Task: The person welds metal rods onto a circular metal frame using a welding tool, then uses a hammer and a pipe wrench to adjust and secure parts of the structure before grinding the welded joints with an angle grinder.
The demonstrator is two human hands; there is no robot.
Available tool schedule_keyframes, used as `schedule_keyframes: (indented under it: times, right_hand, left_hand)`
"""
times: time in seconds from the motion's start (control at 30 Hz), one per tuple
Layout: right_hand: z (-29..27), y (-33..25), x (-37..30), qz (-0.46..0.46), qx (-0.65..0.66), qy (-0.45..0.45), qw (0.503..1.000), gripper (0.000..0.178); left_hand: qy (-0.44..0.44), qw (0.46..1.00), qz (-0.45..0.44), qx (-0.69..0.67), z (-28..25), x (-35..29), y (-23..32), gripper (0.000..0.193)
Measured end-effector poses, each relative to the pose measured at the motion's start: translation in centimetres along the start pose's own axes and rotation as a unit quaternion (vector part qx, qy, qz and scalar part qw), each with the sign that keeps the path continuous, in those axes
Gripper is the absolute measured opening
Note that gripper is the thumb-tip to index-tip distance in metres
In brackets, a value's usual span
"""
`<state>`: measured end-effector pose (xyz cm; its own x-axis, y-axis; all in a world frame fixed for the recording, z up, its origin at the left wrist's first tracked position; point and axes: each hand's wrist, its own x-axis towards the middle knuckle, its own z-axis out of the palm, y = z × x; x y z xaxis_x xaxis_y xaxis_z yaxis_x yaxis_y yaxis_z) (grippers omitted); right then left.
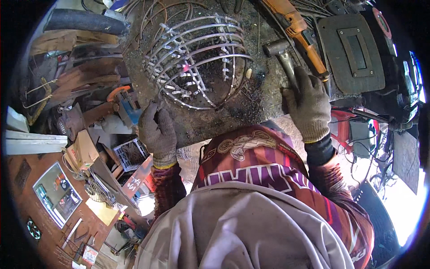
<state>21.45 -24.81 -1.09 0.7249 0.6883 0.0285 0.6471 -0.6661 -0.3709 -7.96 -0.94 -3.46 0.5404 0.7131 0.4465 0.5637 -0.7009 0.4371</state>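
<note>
A cage-like frame (197, 60) of bent metal rods lies on the dark metal work table (188, 127), with short pale pieces along its crossing strips and a pink spot on one side. My left hand (157, 134), in a grey knit glove, is at the table's near left edge, just below the frame. Its fingers are bent toward the thumb; what lies between them, if anything, is too small to make out. On the right, my gloved right hand (308, 105) is closed around the handle of a hammer (277, 47), whose head rests on the table beside the frame.
An orange angle grinder (295, 24) lies beyond the hammer. Next to it is a dark welding mask (354, 54). Loose bent rods (154, 13) crowd the far left. A blue and orange power tool (127, 105) and a plastic crate (131, 154) stand left of the table.
</note>
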Motion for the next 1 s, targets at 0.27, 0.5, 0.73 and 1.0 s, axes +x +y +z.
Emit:
schedule_keyframes:
  times: [0.27,0.5,0.73,1.0]
  right_hand:
    - [0.6,0.9,0.4,-0.026,-0.031,-0.015,0.999,0.049]
    - [-0.8,1.9,-0.2,0.032,-0.010,0.052,0.998,0.031]
    - [0.0,4.1,0.2,0.002,-0.058,0.076,0.995,0.016]
    - [-6.0,-1.8,-1.7,-0.014,0.209,-0.020,0.978,0.018]
  left_hand:
    - [-0.050,0.999,-0.001,0.013,-0.3,0.6,1.7,0.020]
    - [-0.028,0.999,0.038,0.003,0.4,-0.3,0.4,0.019]
    - [-0.004,0.994,0.104,0.008,-0.7,0.7,3.1,0.019]
    - [-0.112,0.972,0.071,-0.196,-2.7,0.9,12.8,0.026]
